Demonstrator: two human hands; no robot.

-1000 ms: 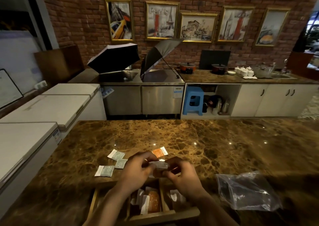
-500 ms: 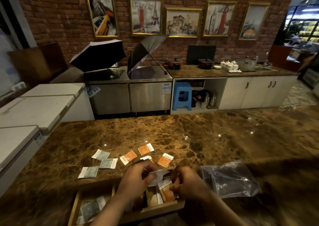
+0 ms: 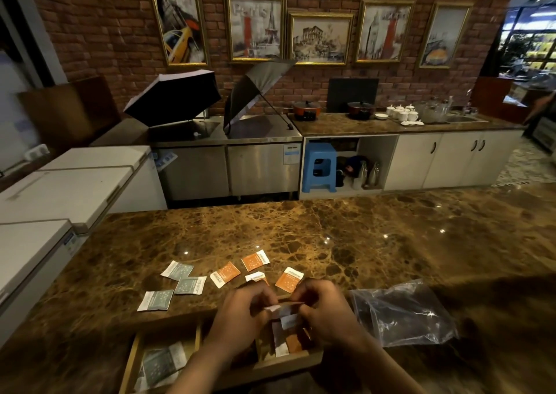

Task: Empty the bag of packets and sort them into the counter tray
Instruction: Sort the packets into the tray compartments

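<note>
Both hands lower now than a second ago: left hand [image 3: 240,312] and right hand [image 3: 323,309] fingers pinching packets [image 3: 285,318] over tray [image 3: 264,363]'s right compartment. Bag [image 3: 403,312] emptied at right; seven packets left on bench [image 3: 391,243].

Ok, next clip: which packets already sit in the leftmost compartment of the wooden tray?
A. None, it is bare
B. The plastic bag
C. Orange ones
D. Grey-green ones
D: the wooden tray's left compartment holds grey-green packets, matching the three grey-green ones loose on the counter; the orange packets in the tray lie in the right compartment, below both hands.
</note>
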